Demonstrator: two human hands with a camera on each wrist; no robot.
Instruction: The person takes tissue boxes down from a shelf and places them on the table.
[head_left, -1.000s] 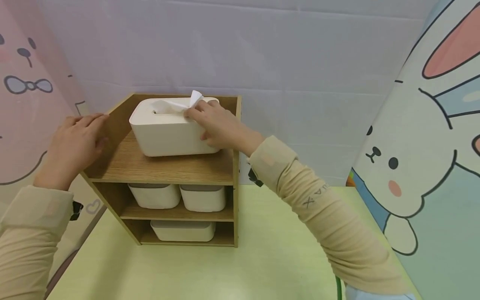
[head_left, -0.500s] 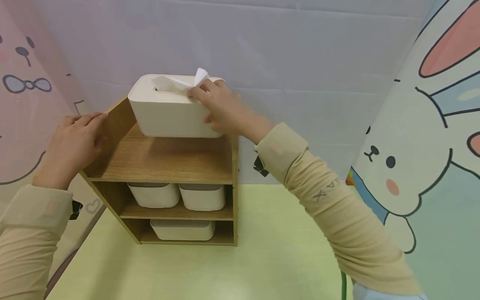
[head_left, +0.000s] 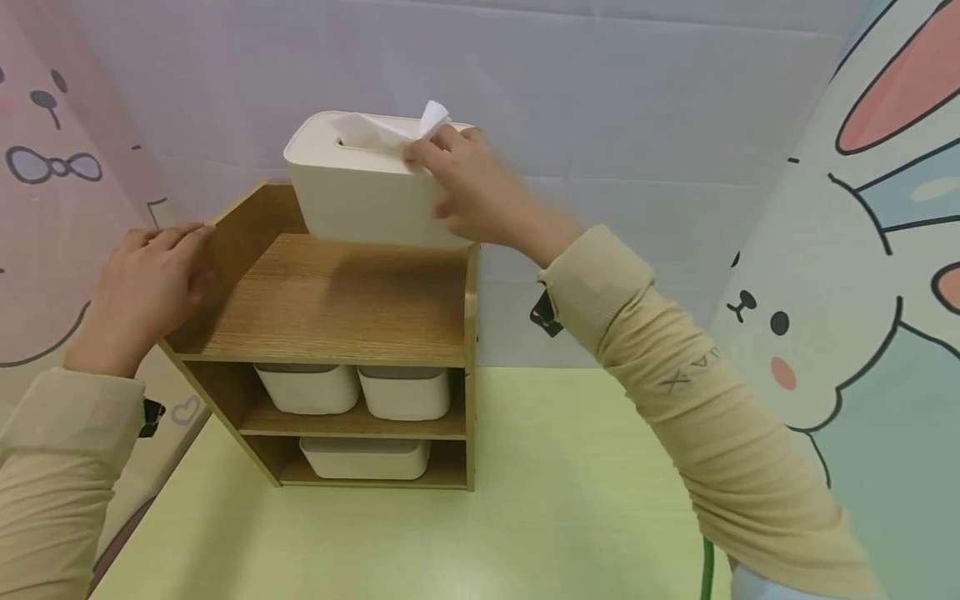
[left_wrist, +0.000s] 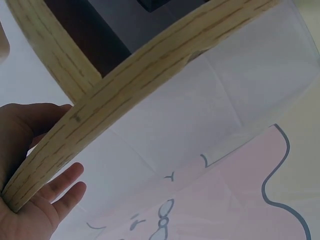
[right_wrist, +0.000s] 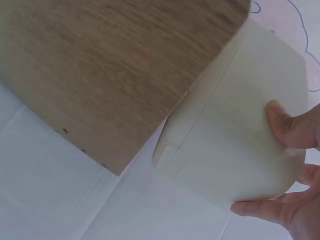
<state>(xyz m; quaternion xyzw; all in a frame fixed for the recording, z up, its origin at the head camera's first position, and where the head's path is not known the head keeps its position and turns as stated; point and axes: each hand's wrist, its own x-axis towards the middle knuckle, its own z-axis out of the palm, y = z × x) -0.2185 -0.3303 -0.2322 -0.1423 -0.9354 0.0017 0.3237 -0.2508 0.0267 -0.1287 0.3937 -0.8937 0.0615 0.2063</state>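
My right hand [head_left: 480, 183] grips a white tissue box [head_left: 375, 200] by its right end, thumb on the front face and fingers over the far side. A white tissue [head_left: 435, 118] sticks up from the slot in its lid. The box hangs above the top level of a wooden shelf [head_left: 337, 308], overlapping the back rail in the head view. My left hand [head_left: 142, 292] holds the shelf's left side panel [left_wrist: 110, 95], with the thumb on one face and the fingers on the other, as the left wrist view shows.
Two white bins with grey lids, a left bin [head_left: 307, 392] and a right bin [head_left: 405, 396], sit on the middle level. A wider white bin [head_left: 365, 460] is on the bottom level. The shelf stands on a pale green table [head_left: 570, 483] against a white cloth backdrop [head_left: 637, 167].
The tissue box has risen off the shelf's top board in my right hand and shifted to the right. My left hand has stayed on the side panel.
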